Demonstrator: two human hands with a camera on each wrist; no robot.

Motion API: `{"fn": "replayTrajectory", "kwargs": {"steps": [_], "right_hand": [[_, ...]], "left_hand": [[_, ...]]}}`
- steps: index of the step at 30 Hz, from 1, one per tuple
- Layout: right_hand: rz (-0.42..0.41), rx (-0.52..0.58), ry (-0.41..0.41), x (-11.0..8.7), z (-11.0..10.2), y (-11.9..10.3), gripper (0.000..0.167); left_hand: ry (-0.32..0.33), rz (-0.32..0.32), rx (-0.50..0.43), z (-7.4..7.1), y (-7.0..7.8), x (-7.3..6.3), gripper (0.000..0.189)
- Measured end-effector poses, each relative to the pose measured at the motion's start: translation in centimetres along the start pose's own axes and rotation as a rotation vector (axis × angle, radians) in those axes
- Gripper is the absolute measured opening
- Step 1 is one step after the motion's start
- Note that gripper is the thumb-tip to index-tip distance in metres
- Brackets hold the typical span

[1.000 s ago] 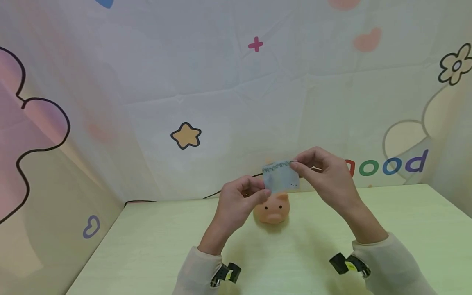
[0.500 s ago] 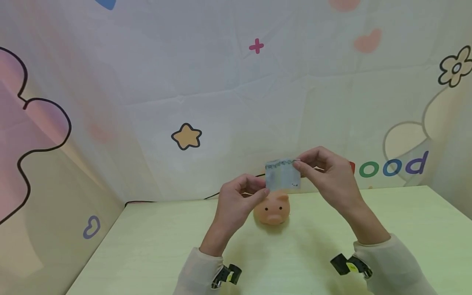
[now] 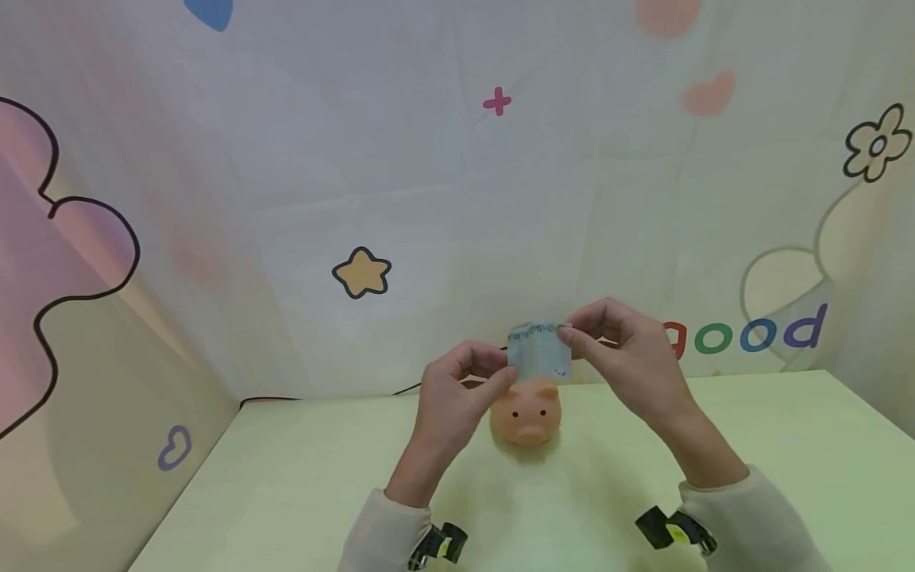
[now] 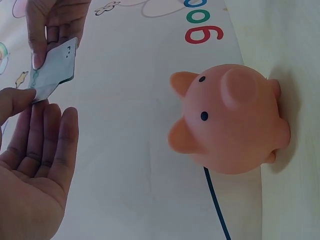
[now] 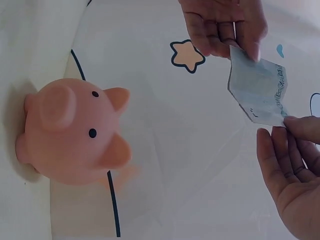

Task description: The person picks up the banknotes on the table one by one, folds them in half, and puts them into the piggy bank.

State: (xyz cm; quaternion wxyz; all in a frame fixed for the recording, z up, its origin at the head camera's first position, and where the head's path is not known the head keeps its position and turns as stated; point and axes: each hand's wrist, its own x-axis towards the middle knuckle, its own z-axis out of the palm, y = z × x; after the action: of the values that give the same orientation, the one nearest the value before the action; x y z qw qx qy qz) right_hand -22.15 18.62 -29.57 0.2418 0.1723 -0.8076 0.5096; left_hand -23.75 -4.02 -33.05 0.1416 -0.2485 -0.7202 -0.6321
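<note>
A folded, pale blue-green paper note [image 3: 538, 356] with dark print along one edge is held up in the air, creased and slightly bent in the right wrist view. My left hand [image 3: 457, 401] pinches its lower left corner between thumb and fingers. At the upper right corner, my right hand [image 3: 635, 361] pinches it the same way. Behind and just below it in the head view stands a pink piggy bank [image 3: 527, 415], upright on the table and facing me. Both wrist views show the piggy bank [image 4: 232, 120] apart from the hands and the note [image 5: 257, 87].
The pale yellow-green table [image 3: 300, 485] reaches back to a printed cloth backdrop [image 3: 429, 230] with a star, hearts and coloured letters. Each sleeve carries a small black camera [image 3: 675, 529] at the wrist.
The head view has tilted up slightly, so everything sits lower in it. My right hand has shifted a little left with the note. Both hands keep their pinch.
</note>
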Motion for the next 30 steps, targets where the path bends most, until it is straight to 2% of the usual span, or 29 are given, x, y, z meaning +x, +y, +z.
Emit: {"fn": "replayTrajectory", "kwargs": {"steps": [5, 9, 17, 24, 30], "right_hand": [[0.003, -0.003, -0.009, 0.0, 0.2, -0.1, 0.015], [-0.002, -0.015, -0.006, 0.0, 0.3, -0.1, 0.014], [-0.005, 0.021, -0.02, -0.2, 0.8, -0.1, 0.014], [-0.021, 0.043, -0.045, -0.2, 1.1, -0.5, 0.013], [-0.034, 0.045, -0.064, -0.4, 1.3, -0.7, 0.013]], "left_hand": [[0.043, 0.022, -0.028, 0.0, 0.1, 0.0, 0.011], [0.047, 0.024, -0.049, 0.0, 0.2, 0.1, 0.011], [-0.001, 0.011, -0.051, 0.1, 0.2, -0.1, 0.011], [-0.077, 0.053, -0.064, 0.4, 0.3, -0.1, 0.009], [-0.074, 0.058, -0.054, 0.6, 0.3, -0.1, 0.008]]}}
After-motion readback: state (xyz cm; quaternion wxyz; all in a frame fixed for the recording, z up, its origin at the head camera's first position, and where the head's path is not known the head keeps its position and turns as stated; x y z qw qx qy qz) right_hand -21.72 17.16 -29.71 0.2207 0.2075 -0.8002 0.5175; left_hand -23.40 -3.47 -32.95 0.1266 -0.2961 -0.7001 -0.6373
